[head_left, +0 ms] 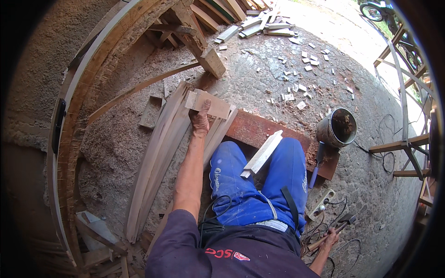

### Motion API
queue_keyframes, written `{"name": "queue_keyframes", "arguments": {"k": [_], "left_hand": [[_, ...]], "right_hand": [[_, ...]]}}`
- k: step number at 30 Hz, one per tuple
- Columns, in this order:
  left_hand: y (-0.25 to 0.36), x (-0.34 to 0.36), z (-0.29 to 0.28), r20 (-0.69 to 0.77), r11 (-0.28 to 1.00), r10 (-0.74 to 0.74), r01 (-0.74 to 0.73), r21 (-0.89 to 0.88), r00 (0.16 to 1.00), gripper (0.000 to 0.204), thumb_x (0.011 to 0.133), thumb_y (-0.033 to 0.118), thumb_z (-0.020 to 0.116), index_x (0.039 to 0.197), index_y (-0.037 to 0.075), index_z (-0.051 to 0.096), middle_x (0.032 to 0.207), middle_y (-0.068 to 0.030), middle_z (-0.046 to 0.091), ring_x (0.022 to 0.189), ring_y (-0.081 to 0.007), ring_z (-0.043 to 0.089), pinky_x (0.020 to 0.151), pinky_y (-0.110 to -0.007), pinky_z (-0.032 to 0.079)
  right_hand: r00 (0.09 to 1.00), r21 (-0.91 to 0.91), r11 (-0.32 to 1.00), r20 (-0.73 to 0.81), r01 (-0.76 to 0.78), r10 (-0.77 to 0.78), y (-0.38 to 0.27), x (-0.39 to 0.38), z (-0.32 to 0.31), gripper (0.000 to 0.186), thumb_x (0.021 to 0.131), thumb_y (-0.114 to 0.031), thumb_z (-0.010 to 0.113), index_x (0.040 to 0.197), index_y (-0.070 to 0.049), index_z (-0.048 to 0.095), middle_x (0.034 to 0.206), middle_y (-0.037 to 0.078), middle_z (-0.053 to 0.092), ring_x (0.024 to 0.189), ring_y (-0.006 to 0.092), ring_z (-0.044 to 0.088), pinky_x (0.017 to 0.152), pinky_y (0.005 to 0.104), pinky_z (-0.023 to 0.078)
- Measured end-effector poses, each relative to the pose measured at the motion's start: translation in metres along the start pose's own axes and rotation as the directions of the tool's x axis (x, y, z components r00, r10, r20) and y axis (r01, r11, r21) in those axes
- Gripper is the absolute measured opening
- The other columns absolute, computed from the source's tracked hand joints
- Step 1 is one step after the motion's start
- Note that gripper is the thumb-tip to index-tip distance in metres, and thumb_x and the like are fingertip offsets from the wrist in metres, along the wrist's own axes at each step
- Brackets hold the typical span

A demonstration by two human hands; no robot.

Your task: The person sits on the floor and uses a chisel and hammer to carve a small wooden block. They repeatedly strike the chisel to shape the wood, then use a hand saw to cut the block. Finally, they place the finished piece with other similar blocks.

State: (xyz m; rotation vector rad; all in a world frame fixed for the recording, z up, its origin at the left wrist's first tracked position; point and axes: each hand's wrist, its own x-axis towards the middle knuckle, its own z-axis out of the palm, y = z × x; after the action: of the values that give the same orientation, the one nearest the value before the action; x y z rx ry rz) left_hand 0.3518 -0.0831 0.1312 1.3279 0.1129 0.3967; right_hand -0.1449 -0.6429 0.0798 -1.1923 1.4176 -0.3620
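My left hand point(201, 121) grips a short flat wooden block point(218, 106), thumb on its top face, above the ends of long pale planks point(155, 153). Low at the right, my right hand point(331, 238) is closed round the handle of a hammer point(346, 219), its dark head pointing away from me. Across my thighs rests a pale wooden rail point(263, 155) with a narrowed end. Past my knees lies a reddish-brown board point(252, 129). A chisel point(315, 172) with a purple handle leans at the board's right end.
A metal bucket point(323, 131) stands by the board's right end. Near my right hip lies a power strip point(320, 206) with cables. Offcuts point(301, 88) litter the floor ahead, and stacked wood point(269, 25) lies beyond. A wooden workbench point(62, 153) curves along the left.
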Motion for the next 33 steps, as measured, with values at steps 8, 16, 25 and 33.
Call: {"name": "queue_keyframes", "arguments": {"k": [8, 16, 25, 33], "left_hand": [[0.01, -0.016, -0.011, -0.046, 0.998, 0.066, -0.065, 0.023, 0.997, 0.033, 0.089, 0.013, 0.08, 0.117, 0.001, 0.067, 0.107, -0.0047, 0.07, 0.096, -0.0186, 0.067, 0.085, -0.034, 0.055], [0.018, 0.008, 0.009, 0.219, 0.878, 0.068, -0.163, 0.45, 0.973, 0.031, 0.088, 0.019, 0.081, 0.109, 0.001, 0.069, 0.097, -0.008, 0.073, 0.086, -0.0204, 0.068, 0.08, -0.038, 0.055], [-0.007, 0.013, 0.025, 0.308, 0.591, 0.306, -0.433, 0.68, 0.901, 0.044, 0.089, 0.028, 0.077, 0.121, 0.0, 0.065, 0.111, -0.0176, 0.072, 0.099, -0.0328, 0.07, 0.088, -0.04, 0.055], [0.002, 0.008, 0.029, 0.302, 0.764, 0.165, -0.315, 0.563, 0.939, 0.056, 0.089, 0.041, 0.075, 0.121, -0.002, 0.06, 0.11, -0.0235, 0.071, 0.102, -0.0394, 0.069, 0.089, -0.044, 0.056]], "right_hand": [[0.974, 0.045, 0.992, 0.188, 0.118, -0.124, -0.042, -0.019, 0.086, 0.023, 0.084, -0.014, 0.065, 0.101, -0.007, 0.053, 0.074, 0.002, 0.055, 0.05, 0.0132, 0.054, 0.043, 0.0291, 0.045], [0.949, -0.13, 0.97, 0.269, 0.208, -0.167, -0.04, -0.021, 0.112, 0.023, 0.082, -0.012, 0.066, 0.101, -0.004, 0.055, 0.068, 0.002, 0.054, 0.048, 0.0138, 0.053, 0.043, 0.029, 0.045], [0.966, -0.392, 0.896, 0.226, 0.207, -0.124, -0.003, -0.012, 0.117, 0.024, 0.081, -0.008, 0.065, 0.101, 0.0, 0.055, 0.069, 0.008, 0.06, 0.046, 0.0166, 0.055, 0.043, 0.0323, 0.046], [0.887, -0.804, 0.402, 0.314, 0.438, -0.339, 0.02, -0.003, 0.113, 0.042, 0.073, -0.021, 0.076, 0.105, 0.004, 0.066, 0.085, 0.018, 0.071, 0.075, 0.0337, 0.068, 0.072, 0.0453, 0.054]]}}
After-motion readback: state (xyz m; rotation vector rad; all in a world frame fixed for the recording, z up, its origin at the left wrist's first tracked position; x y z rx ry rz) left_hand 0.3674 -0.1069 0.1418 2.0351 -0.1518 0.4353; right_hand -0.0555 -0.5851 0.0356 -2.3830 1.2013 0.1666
